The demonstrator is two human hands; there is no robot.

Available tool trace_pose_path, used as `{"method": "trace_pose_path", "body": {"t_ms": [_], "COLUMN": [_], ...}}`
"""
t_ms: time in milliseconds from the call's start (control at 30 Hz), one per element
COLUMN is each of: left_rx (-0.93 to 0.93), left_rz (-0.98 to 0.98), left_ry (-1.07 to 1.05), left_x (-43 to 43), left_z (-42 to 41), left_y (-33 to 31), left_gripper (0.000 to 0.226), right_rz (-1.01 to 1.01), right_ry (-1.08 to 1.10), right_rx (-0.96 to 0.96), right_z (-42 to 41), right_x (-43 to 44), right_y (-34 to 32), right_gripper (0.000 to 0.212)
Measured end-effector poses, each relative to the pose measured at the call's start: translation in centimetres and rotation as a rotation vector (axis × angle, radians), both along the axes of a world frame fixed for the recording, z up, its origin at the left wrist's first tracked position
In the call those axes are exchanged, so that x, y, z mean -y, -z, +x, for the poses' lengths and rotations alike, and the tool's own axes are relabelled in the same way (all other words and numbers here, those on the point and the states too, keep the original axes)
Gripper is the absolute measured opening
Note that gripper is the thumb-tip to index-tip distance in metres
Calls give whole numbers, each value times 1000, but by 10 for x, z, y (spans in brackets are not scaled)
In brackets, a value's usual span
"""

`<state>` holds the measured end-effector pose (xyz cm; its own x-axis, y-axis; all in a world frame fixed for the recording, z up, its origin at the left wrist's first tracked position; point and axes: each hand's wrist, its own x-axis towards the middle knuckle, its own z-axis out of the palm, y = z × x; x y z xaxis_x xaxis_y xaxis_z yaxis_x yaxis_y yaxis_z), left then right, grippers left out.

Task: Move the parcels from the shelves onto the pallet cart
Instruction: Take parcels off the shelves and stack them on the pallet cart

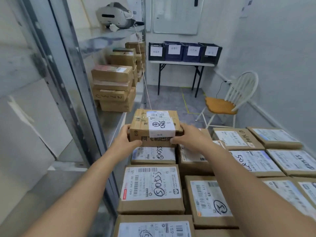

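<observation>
Grip: left hand [125, 139] and right hand [189, 135] clasp the small parcel [154, 127] by its two ends, thumbs curled onto the near face.
Parcel: mid-frame, held over the far-left corner of the stacked parcels [150, 183]; its long axis looks to run left to right.
Nearer hand: neither, I'd say; it sits evenly between them.
Room: shelf edge [112, 120] close on the left, a labelled box [153, 155] just beneath.
Waiting: shelf parcels [112, 88], centre left.

A brown, white-labelled parcel [154, 127] is level above rows of labelled boxes [150, 187]. Stacked boxes [112, 88] sit on the shelf [112, 121].
</observation>
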<state>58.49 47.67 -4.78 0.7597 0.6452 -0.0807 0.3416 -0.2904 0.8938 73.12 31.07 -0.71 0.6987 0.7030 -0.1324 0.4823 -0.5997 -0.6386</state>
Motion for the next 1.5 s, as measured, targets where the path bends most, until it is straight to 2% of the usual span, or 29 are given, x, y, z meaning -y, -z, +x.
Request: {"method": "trace_pose_path", "body": {"t_ms": [400, 633, 733, 900, 1033, 1133, 1367, 1500], "left_rx": [-14, -40, -52, -69, -65, -75, -193, -231], "left_rz": [-16, 60, 151, 448, 596, 679, 802, 891], "left_ry": [24, 55, 4, -124, -197, -239, -414, -578], "left_x": [6, 18, 28, 71, 118, 159, 240, 282], "left_z": [0, -12, -27, -58, -82, -108, -181, -228], "left_y": [3, -17, -26, -40, -44, -39, -18, -6], "left_gripper": [62, 85, 90, 79, 66, 59, 58, 70], "right_rz": [-29, -51, -53, 96, 201, 284, 477, 535], "right_ry": [32, 47, 38, 5, -182, -309, -441, -524], "right_rx": [33, 112, 288, 590, 773, 885, 948, 864], "right_z": [-4, -13, -22, -45, -83, -114, -178, -221], "right_x": [6, 10, 18, 38, 65, 87, 140, 163], "right_y": [0, -3, -12, -24, -18, -4, 14, 25], "right_gripper": [23, 48, 55, 33, 33, 24, 34, 44]}}
